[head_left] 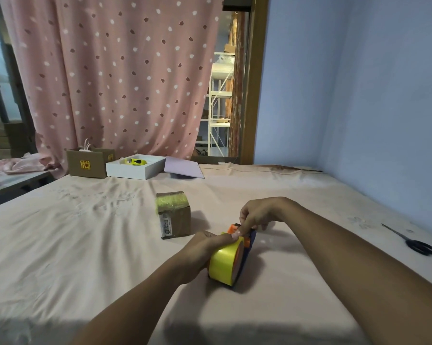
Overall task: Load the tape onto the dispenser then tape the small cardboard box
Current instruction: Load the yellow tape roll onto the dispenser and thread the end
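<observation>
Both forearms reach in from the bottom edge toward a yellow tape roll [223, 263] seated on a blue and orange dispenser [247, 247], which rests on the pink sheet of the bed [85, 245]. The left hand [200, 250] is curled around the roll's near side, thumb laid along its top. The right hand [256, 214] hovers over the dispenser's front end, fingertips pinched together there; whether they grip the tape's end I cannot tell.

Just beyond, apart from the hands, stands the small cardboard box [174, 215], its top covered in yellowish tape and a printed label on its front, too small to read.

Farther back sit a brown carton [89, 161] with a yellow sticker, unreadable, a white tray [135, 168] holding a yellow item, and a lilac sheet [182, 168]. Black scissors [414, 241] lie well to the right.

Behind hangs a pink spotted curtain [115, 70]; a blue wall [359, 83] closes the right side, and white shelving [219, 103] shows through a doorway.
</observation>
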{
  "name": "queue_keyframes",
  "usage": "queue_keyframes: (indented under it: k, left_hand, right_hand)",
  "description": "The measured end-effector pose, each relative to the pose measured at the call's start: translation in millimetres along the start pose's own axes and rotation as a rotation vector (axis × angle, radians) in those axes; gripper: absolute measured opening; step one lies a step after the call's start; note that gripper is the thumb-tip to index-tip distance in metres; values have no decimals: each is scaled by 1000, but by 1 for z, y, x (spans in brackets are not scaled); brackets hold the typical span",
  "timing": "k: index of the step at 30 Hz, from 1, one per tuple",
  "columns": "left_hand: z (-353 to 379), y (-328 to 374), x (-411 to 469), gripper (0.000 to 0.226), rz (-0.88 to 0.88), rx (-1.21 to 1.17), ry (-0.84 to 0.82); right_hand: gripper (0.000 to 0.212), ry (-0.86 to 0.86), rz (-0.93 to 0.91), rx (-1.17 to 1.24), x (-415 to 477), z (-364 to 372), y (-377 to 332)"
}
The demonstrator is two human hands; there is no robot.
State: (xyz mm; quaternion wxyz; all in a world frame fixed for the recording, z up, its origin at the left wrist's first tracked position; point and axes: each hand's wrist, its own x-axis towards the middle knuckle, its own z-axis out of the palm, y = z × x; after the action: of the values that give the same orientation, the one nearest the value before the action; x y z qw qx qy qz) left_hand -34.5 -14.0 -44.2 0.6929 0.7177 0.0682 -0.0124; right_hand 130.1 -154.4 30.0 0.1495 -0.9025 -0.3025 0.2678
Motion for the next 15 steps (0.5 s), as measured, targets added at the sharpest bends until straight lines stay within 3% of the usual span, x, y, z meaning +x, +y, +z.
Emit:
queue_keyframes:
  k: [8, 15]
  left_hand:
    - [3, 4, -6, 50, 15, 4, -26]
    - [5, 7, -10, 46, 4, -17, -8]
  right_hand:
    - [32, -7, 35, -63, 3, 7, -10]
    - [21, 41, 7, -44, 5, 8, -1]
